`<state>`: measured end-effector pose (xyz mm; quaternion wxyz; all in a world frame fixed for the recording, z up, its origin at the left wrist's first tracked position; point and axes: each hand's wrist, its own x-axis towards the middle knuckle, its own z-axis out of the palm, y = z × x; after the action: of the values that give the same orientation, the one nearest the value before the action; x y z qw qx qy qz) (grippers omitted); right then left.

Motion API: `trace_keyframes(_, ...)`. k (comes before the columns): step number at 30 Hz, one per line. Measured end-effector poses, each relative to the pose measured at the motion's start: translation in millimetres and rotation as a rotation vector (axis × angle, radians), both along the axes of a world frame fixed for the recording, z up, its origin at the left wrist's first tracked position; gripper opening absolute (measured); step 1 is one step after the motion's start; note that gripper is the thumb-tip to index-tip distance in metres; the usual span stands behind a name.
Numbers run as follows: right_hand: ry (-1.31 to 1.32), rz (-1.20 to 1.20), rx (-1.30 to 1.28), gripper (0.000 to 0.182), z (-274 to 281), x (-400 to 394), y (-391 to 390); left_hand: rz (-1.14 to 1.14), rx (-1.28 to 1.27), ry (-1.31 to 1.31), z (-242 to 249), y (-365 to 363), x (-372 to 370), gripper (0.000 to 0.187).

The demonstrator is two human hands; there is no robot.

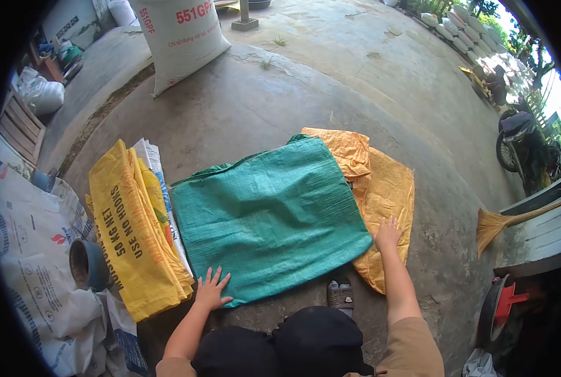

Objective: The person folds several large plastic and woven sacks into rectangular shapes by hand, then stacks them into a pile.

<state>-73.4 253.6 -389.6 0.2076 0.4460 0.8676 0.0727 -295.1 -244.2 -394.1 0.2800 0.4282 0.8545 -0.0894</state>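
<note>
Green sack (pixel 268 217) flat on the floor (pixel 447 251), long side running left to right between both hands! Left hand (pixel 212 290), grip spread open, touches its near corner; right hand (pixel 388 233), open too, sits right at its right edge.

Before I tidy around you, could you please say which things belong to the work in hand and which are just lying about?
Seemingly in use:
green sack
orange sacks
folded yellow sacks

Lying about:
broom
motorbike
upright white sack
</note>
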Motion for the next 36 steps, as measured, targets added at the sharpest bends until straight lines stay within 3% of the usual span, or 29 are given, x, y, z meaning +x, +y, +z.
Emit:
trace_keyframes(2,0.148,-0.136,0.021,0.063,1,19,15,0.014,0.018,-0.014,0,-2,2,0.077)
trace_keyframes(3,0.144,-0.141,0.021,0.063,1,24,13,0.145,0.162,0.000,-4,-11,4,0.075)
trace_keyframes(5,0.541,-0.245,-0.106,0.050,0,35,2,0.358,0.391,0.022,0,-21,9,0.068)
trace_keyframes(6,0.544,-0.247,-0.106,0.050,-7,39,-7,0.356,0.390,0.024,1,-26,11,0.068)
trace_keyframes(8,0.780,-0.252,-0.201,0.047,-32,52,-32,0.579,0.482,-0.039,-1,-41,16,0.065)
trace_keyframes(9,0.782,-0.254,-0.202,0.047,-59,61,-40,0.576,0.481,-0.037,-2,-46,18,0.065)
trace_keyframes(11,0.934,-0.500,-0.398,0.049,-112,72,-50,0.663,0.523,-0.032,-4,-52,19,0.063)
trace_keyframes(12,0.938,-0.500,-0.398,0.049,-88,61,-57,0.660,0.525,-0.029,-6,-52,18,0.063)
trace_keyframes(14,0.843,-0.890,-0.800,0.054,-39,36,-73,0.970,0.510,-0.218,-12,-52,13,0.066)
trace_keyframes(16,0.901,-0.888,-0.732,0.048,-50,32,-70,0.965,0.461,-0.182,-17,-51,10,0.067)
trace_keyframes(18,1.058,-0.650,-0.586,0.038,-72,30,-58,0.957,0.412,-0.152,-27,-52,6,0.069)
trace_keyframes(19,1.062,-0.650,-0.580,0.038,-75,30,-53,0.996,0.398,-0.179,-34,-53,3,0.070)
trace_keyframes(21,1.365,-0.627,-0.543,0.029,-67,16,-45,1.032,0.383,-0.208,-41,-52,3,0.071)
trace_keyframes(24,1.475,-0.618,-0.474,0.026,-36,-10,-26,1.114,0.546,-0.368,-36,-44,3,0.069)
trace_keyframes(26,1.805,-0.618,-0.585,0.023,-10,-35,-10,1.252,0.485,-0.636,-8,-22,5,0.064)
trace_keyframes(30,1.876,-0.496,-0.493,0.026,60,-75,39,1.202,0.353,-0.997,-3,-4,2,0.053)
trace_keyframes(34,1.937,-0.586,-0.552,0.032,82,-85,87,1.101,0.337,-0.993,0,16,-3,0.040)
trace_keyframes(36,1.771,-0.694,-0.497,0.038,71,-84,90,1.106,0.462,-0.904,0,24,-10,0.035)
